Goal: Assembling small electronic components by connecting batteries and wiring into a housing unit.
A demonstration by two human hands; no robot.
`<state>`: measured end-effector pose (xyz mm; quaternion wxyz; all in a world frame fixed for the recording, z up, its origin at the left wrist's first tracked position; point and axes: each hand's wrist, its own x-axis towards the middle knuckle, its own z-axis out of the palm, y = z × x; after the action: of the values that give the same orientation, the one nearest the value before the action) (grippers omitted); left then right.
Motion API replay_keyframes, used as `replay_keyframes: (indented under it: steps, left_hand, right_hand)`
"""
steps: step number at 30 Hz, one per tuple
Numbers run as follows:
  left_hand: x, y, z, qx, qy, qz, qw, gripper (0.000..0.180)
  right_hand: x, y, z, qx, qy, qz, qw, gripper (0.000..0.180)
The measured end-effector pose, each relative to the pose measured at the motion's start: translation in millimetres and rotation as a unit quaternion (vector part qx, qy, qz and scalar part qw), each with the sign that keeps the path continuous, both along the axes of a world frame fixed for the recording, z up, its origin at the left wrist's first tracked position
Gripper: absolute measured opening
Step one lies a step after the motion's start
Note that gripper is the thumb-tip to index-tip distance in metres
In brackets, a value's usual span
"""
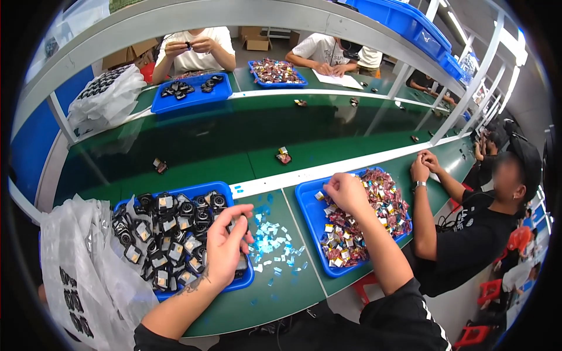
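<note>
My left hand is raised over the right edge of a blue tray with its fingers apart and half curled; nothing clearly shows in it. That tray is heaped with black watch cases, many with a pale square inside. My right hand reaches over the far left part of another blue tray, thumb and fingers pinched together. Whatever lies between those fingertips is too small to make out. Small reddish-brown parts with white and yellow patches fill this tray. Light-blue film scraps lie on the green table between the trays.
White plastic bags lean against the left tray. Beyond a white rail runs a green belt with a few small parts on it. A person sits close on the right; others work across. A pale frame beam crosses overhead.
</note>
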<state>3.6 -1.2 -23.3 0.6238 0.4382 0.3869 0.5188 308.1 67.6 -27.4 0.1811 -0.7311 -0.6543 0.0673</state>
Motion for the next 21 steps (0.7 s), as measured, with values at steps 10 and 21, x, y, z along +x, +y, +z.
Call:
replay_keyframes:
  steps: [10,21]
  left_hand:
    - [6,-7,2,0.117,0.140,-0.081,0.980,0.029]
    - [2,-7,4,0.111,0.109,-0.053,0.986,0.018]
  right_hand:
    - [-98,-83,25,0.163,0.257,0.216,0.928,0.009]
    - [-125,-94,23,0.097,0.383,0.222,0.891,0.008]
